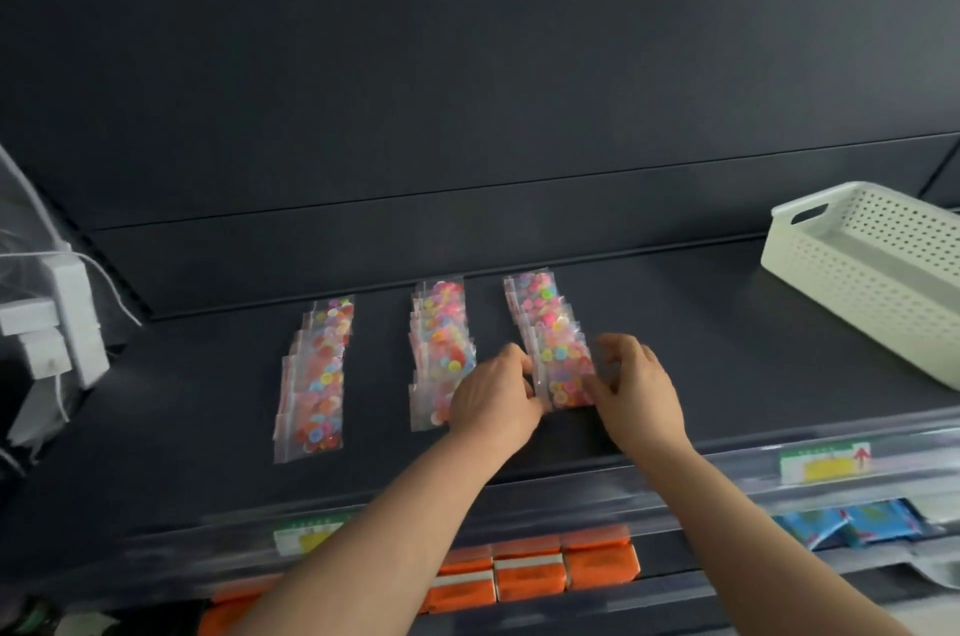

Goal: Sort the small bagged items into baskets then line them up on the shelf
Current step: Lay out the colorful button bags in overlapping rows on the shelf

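Observation:
Three rows of small clear bags filled with coloured buttons lie on the dark shelf (727, 349): a left row (317, 375), a middle row (441, 323) and a right row (545, 318). My left hand (493, 396) and my right hand (636, 386) sit either side of the front bag of the right row (563, 375), fingertips pinching its left and right edges. My left hand partly covers the front of the middle row. A white perforated basket (857, 282) stands at the right end of the shelf and looks empty.
White boxes and cables (52, 328) sit at the shelf's left end. Below the shelf's front rail with price labels (823, 461) lie orange packs (530, 573) and blue packs (847, 523). A dark back panel rises behind the rows.

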A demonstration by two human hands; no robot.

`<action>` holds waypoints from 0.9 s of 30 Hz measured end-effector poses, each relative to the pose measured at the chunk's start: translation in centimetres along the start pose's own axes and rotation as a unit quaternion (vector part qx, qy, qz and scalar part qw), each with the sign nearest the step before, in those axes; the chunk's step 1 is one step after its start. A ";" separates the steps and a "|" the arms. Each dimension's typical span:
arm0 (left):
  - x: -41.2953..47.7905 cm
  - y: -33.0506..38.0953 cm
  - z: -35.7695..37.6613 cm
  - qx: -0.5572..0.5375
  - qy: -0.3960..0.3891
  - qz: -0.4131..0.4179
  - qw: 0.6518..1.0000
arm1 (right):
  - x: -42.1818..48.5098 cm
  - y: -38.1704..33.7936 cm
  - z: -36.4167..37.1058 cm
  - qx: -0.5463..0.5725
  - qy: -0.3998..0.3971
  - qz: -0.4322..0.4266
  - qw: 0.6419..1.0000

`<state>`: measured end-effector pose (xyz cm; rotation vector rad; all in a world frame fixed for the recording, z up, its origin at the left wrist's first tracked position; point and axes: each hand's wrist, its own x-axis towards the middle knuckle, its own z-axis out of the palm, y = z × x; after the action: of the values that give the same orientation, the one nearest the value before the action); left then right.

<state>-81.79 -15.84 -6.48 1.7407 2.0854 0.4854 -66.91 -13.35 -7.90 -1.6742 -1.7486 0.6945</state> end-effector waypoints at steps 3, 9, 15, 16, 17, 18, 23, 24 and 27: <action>0.2 0.5 0.4 0.013 -0.001 -0.011 1.000 | -0.1 0.8 -0.2 -0.063 -0.018 -0.026 0.998; 0.4 0.5 1.0 0.036 0.005 -0.008 0.999 | 0.3 1.1 0.0 -0.139 -0.050 -0.064 0.987; -0.1 -0.8 -0.3 0.043 0.080 -0.027 0.996 | -0.1 -1.0 0.2 -0.203 -0.007 -0.166 0.965; -0.3 -1.3 -0.7 0.049 0.100 -0.032 0.993 | -0.2 -1.5 0.5 -0.197 -0.018 -0.186 0.962; -0.5 -1.9 -1.1 0.053 0.116 -0.039 0.991 | -0.3 -2.0 0.9 -0.190 -0.033 -0.201 0.961; -0.7 -2.5 -1.4 0.057 0.126 -0.047 0.989 | -0.4 -2.4 1.4 -0.182 -0.049 -0.210 0.959; -1.7 -5.0 -2.4 0.061 0.126 -0.084 0.987 | -1.3 -4.6 3.6 -0.170 -0.123 -0.235 0.949; -1.9 -5.4 -2.5 0.058 0.125 -0.090 0.986 | -1.5 -5.0 4.0 -0.170 -0.128 -0.242 0.946; -2.8 -6.9 -3.4 0.047 0.133 -0.105 0.984 | -2.1 -6.3 5.4 -0.178 -0.139 -0.265 0.937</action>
<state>-88.90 -19.83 -6.75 1.5510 2.4827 0.5936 -75.13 -15.65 -7.05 -1.2519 -2.5145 0.3876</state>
